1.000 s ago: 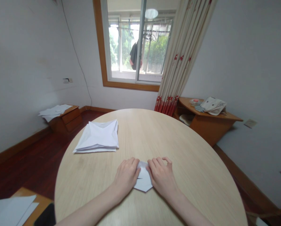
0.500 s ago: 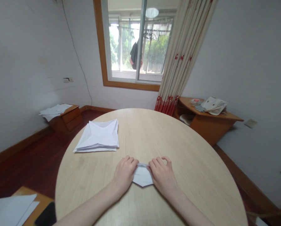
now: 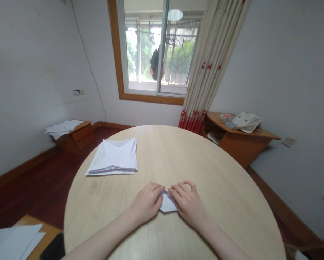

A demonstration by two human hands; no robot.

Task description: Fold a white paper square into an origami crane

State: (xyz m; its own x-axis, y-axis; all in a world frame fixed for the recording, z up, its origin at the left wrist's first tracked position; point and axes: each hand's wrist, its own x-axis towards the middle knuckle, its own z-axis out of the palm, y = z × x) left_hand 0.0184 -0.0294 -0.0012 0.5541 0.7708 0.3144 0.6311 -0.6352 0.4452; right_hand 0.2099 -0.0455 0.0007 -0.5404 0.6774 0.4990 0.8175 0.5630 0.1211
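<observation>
A small folded sheet of white paper (image 3: pixel 167 204) lies on the round wooden table (image 3: pixel 178 151), its pointed edge toward me. My left hand (image 3: pixel 150 200) grips its left side, with fingers pressed together along the far edge and the thumb on top. On the right side, my right hand (image 3: pixel 187 198) holds the paper with its fingers bent over the far edge; one finger is curled up off it. Both hands cover much of the paper, so its far fold is mostly hidden.
A stack of folded white papers (image 3: pixel 113 157) sits at the table's far left. Lower left, loose white sheets (image 3: pixel 14 240) and a dark object (image 3: pixel 53 249) rest on a wooden surface. A corner desk (image 3: pixel 240 144) with a cloth bag (image 3: pixel 247 121) stands behind right.
My left hand has slid right along the paper's far edge, closer to my right hand. Less of the paper shows between them. My right fingers have shifted slightly left.
</observation>
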